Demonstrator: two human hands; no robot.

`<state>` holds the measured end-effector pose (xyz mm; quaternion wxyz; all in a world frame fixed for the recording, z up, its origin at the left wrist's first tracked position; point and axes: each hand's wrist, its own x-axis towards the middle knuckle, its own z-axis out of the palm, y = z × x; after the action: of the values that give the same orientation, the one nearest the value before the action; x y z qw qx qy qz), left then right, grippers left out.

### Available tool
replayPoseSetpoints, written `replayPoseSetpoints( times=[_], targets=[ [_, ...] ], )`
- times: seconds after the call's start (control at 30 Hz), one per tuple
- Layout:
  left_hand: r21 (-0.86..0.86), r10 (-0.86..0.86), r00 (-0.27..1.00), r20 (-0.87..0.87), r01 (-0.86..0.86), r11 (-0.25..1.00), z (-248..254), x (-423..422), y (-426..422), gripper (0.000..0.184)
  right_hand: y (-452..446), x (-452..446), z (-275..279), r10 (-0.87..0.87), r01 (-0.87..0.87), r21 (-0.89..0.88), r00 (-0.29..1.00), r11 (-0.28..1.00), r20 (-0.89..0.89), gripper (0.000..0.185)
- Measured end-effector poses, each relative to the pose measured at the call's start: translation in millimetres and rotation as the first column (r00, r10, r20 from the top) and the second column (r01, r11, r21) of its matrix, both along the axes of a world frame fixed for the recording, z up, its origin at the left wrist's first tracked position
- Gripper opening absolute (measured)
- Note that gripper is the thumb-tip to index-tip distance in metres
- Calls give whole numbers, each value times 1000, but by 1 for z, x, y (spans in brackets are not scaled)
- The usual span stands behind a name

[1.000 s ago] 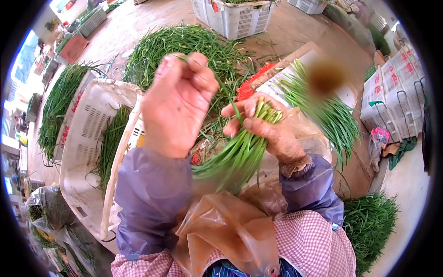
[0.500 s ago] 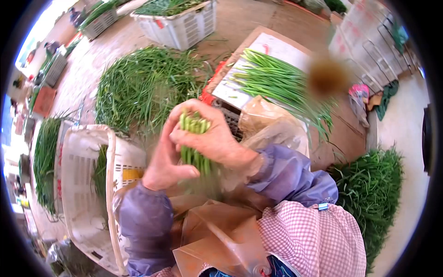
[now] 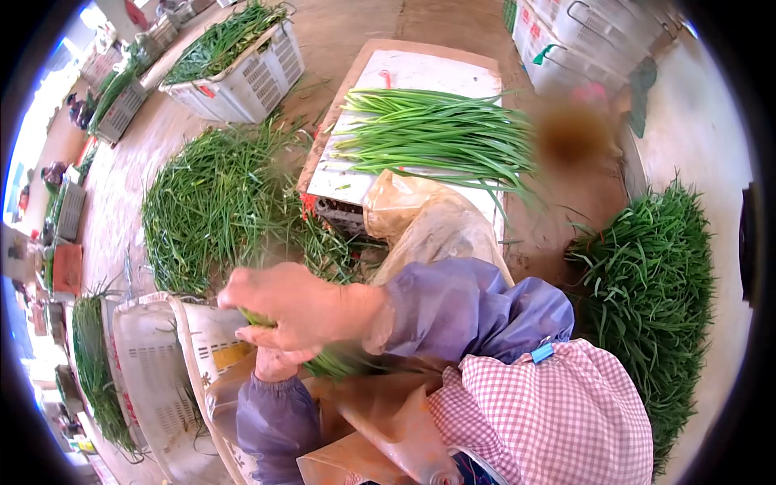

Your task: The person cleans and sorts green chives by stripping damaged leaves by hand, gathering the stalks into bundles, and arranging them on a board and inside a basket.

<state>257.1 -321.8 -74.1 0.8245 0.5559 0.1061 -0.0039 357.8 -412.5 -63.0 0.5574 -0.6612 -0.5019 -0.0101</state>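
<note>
A bunch of green chives [image 3: 343, 361] is held low in front of my body, its leafy end blurred near the apron. My right hand [image 3: 303, 303] lies over the bunch with its fingers closed around the stems, somewhat smeared by motion. Below it, my left hand [image 3: 276, 364] grips the same bunch from underneath; most of its fingers are hidden behind the right hand. More chives [image 3: 436, 133] lie spread across a white board [image 3: 396, 69] ahead of me, beside a crumpled plastic bag [image 3: 428, 214].
A white basket [image 3: 153, 380] stands at my left. Loose greens [image 3: 206, 206] are heaped on the floor beyond it, near a filled crate [image 3: 259, 77]. At right stand a dense pile of chives [image 3: 655, 299] and stacked crates [image 3: 566, 48]. People work at far left.
Both hands have moved down and left with the bunch, which has gone from upright to tilted. My right hand now covers much of the left. The view has turned right.
</note>
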Motion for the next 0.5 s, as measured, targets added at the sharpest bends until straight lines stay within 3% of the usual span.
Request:
replayPoseSetpoints(
  times=[0.07,0.13,0.17,0.2,0.23,0.3,0.33,0.37,0.43,0.47,0.5],
  targets=[
    [12,-8,1000,-16,9,1000,2,-2,-7,84,0,2,-7,110,-119,-193,992,974,-55,50],
    [22,-18,999,-32,18,1000,3,-2,-14,83,-22,-5,37,-31,33,-48,999,998,40,24],
    [30,-26,999,-36,27,999,4,-2,-17,83,-30,-6,53,-108,106,30,990,994,85,20],
    [41,-31,999,-42,33,999,4,0,-19,83,-34,-8,57,-123,125,35,992,992,-34,19],
    [54,-38,998,-42,41,998,6,2,-21,82,-37,-7,60,-137,138,39,990,990,-30,19],
    [81,-50,998,-46,54,995,11,3,-25,82,-41,-5,61,-50,63,31,952,998,-301,15],
    [94,-56,997,-53,61,994,15,5,-26,81,-40,0,58,34,30,164,926,986,-375,13],
    [111,-70,996,-57,76,991,23,8,-27,81,-49,3,65,27,39,167,926,985,-376,13],
    [138,-110,991,-70,119,983,49,15,-29,72,-87,13,87,9,247,378,827,892,-562,10],
    [166,-143,986,-82,155,974,57,22,-26,63,-107,21,84,23,278,452,833,848,-554,9],
    [270,-158,987,24,146,952,59,30,-16,59,-131,29,80,36,306,524,838,795,-544,10]
  ],
)
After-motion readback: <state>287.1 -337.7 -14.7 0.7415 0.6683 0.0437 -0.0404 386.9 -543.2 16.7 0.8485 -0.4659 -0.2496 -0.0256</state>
